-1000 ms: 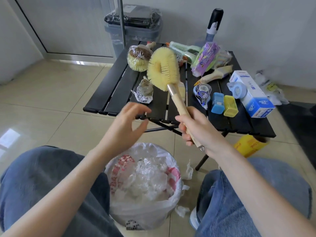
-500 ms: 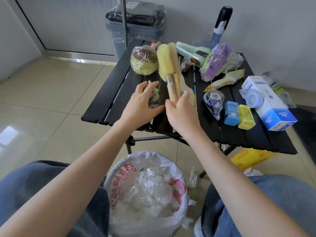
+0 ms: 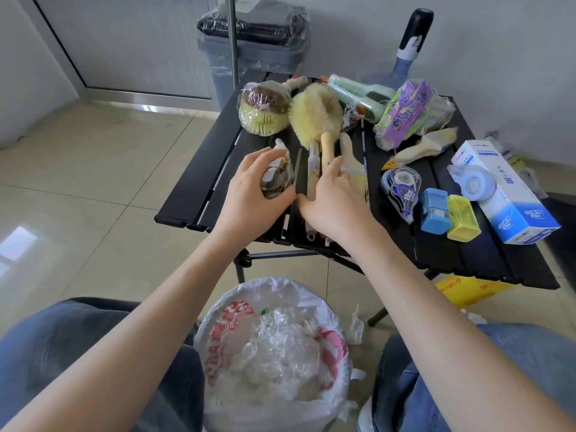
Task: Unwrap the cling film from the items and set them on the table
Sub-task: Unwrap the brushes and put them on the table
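Note:
The yellow round-headed brush (image 3: 314, 118) lies unwrapped on the black slatted table (image 3: 199, 169), its wooden handle pointing toward me. My right hand (image 3: 330, 201) rests flat on that handle with straight fingers. My left hand (image 3: 249, 188) curls around a small item wrapped in cling film (image 3: 276, 179) on the table's near left part. A second brush wrapped in film (image 3: 263, 110) lies at the far left. A wrapped paintbrush (image 3: 350, 160) lies just right of the yellow brush's handle.
A purple pack (image 3: 405, 113), green bottle (image 3: 358, 95), tape dispensers (image 3: 402, 185), blue and yellow boxes (image 3: 436, 210) and a white-blue carton (image 3: 511, 194) crowd the right half. A bag of used film (image 3: 274, 347) stands between my knees. A grey bin (image 3: 252, 45) stands behind.
My right hand carried the yellow brush forward, laid it on the table and loosened its grip. My left hand reached to the small wrapped item and closed around it.

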{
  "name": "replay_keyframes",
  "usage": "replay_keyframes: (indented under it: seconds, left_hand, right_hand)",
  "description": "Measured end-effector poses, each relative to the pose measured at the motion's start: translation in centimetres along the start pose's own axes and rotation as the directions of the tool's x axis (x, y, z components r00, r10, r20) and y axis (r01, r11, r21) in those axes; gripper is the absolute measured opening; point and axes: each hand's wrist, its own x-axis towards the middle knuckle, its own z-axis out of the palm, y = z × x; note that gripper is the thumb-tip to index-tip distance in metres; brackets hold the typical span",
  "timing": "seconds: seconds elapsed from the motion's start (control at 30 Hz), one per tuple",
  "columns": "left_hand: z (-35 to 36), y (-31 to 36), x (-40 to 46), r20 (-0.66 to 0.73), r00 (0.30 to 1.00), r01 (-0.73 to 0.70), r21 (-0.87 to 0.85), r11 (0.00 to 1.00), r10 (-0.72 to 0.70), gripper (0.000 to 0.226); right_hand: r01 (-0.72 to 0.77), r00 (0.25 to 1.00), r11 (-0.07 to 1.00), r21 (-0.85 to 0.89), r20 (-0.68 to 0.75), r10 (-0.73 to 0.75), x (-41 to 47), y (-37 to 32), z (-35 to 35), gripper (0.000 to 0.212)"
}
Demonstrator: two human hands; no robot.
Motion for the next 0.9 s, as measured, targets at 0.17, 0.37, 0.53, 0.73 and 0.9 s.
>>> replay_keyframes:
  seconds: [0.17,0.37,0.53,0.73,0.9]
  left_hand:
    - [-1.1,1.7,-1.2,-0.002,1.0,0.001,-0.155,0.988,-0.001,0.069]
    - [-1.7,4.0,-3.2,-0.027,1.0,0.005,-0.181,0.983,-0.01,0.067]
    - [-2.1,6.6,-5.9,-0.026,0.998,-0.066,-0.353,0.933,0.06,0.064]
    - [-1.8,8.9,-9.8,0.022,0.98,-0.183,-0.291,0.939,0.198,0.07]
    - [-2.5,9.6,-11.4,0.107,0.958,-0.219,-0.327,0.919,0.266,0.063]
  right_hand:
    - [0.032,0.999,0.984,-0.176,-0.036,-0.039,-0.3,0.6,-1.0,0.082]
    - [0.084,0.994,0.995,-0.048,-0.061,-0.086,-2.2,1.2,-2.4,0.041]
    - [0.233,0.965,0.897,0.376,-0.205,-0.164,-5.7,1.1,-4.9,0.034]
    - [-0.052,0.947,0.287,0.956,0.139,-0.29,-11.9,2.0,-6.1,0.035]
    - [-0.064,0.978,0.177,0.982,0.097,-0.186,-13.6,4.2,-5.4,0.026]
